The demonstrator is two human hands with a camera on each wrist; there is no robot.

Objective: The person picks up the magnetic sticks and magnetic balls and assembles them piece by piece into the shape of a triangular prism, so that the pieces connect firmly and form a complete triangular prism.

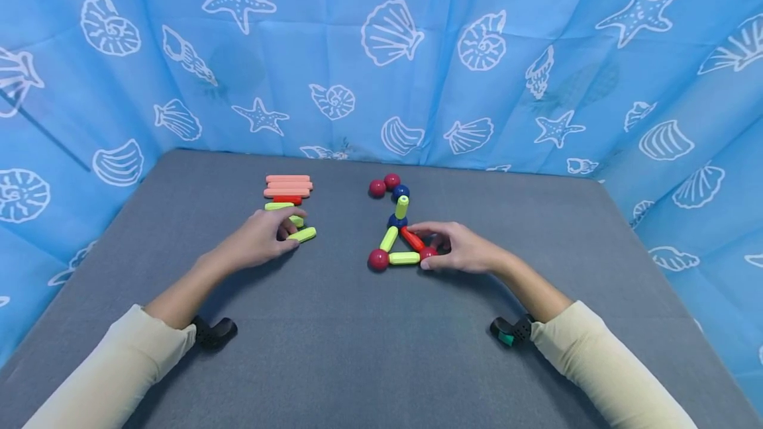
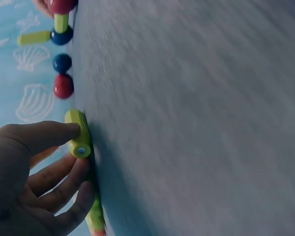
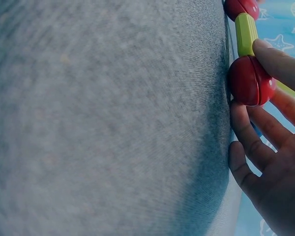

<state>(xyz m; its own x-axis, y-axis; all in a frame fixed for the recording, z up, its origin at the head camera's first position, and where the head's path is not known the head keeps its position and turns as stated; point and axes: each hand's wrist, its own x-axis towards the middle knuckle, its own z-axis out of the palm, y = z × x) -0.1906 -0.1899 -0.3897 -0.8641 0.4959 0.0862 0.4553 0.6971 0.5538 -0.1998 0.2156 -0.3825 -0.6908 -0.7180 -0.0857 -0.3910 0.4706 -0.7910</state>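
Observation:
My left hand [image 1: 265, 234] pinches a yellow-green rod [image 1: 304, 235] beside more yellow-green rods [image 1: 277, 206]. In the left wrist view, the thumb lies along this rod [image 2: 78, 140]; the index fingertip is hidden behind it. A triangle of rods and balls lies near the table's middle. Its front right red ball [image 1: 428, 254] is held between the thumb and fingers of my right hand [image 1: 467, 247]. A red rod [image 1: 412, 239] runs from there to a blue ball [image 1: 397, 220], from which another yellow-green rod [image 1: 402, 207] stands up. Yellow-green rods [image 1: 405, 258] form the other two sides, meeting at another red ball [image 1: 378, 259].
Behind the triangle are two red balls [image 1: 377, 188] and a blue ball [image 1: 401, 192]. Several salmon rods [image 1: 288, 185] and a short red rod [image 1: 287, 200] lie beyond my left hand. A blue shell-patterned curtain [image 1: 334, 71] surrounds the grey table [image 1: 346, 349] at the back and sides.

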